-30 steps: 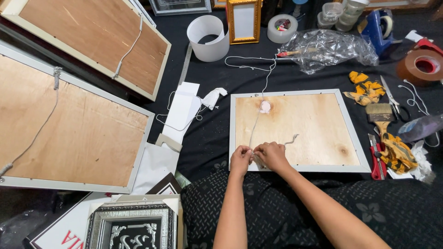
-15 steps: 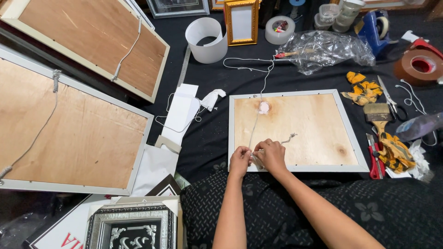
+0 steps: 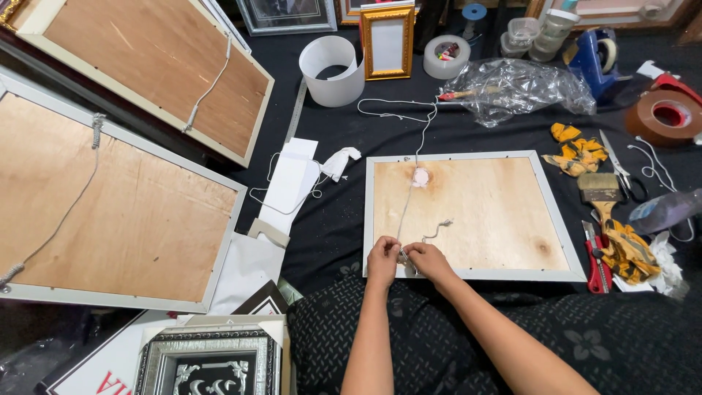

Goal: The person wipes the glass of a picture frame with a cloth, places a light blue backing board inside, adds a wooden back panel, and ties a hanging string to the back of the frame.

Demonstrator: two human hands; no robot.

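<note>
A picture frame lies face down on the black cloth, its plywood back up and a white rim around it. A thin white string runs from the far edge across the board to the near edge. My left hand and my right hand meet at the frame's near edge, both pinching the string there. A short loose end of string curls on the board just beyond my right hand.
Two larger frames lie face down at left. White paper lies beside them. At right are a brush, scissors, yellow gloves and brown tape. A gold frame and plastic wrap sit farther back.
Both hands stay at the frame's near edge, fingers shifting slightly on the string. The view has drifted a little.
</note>
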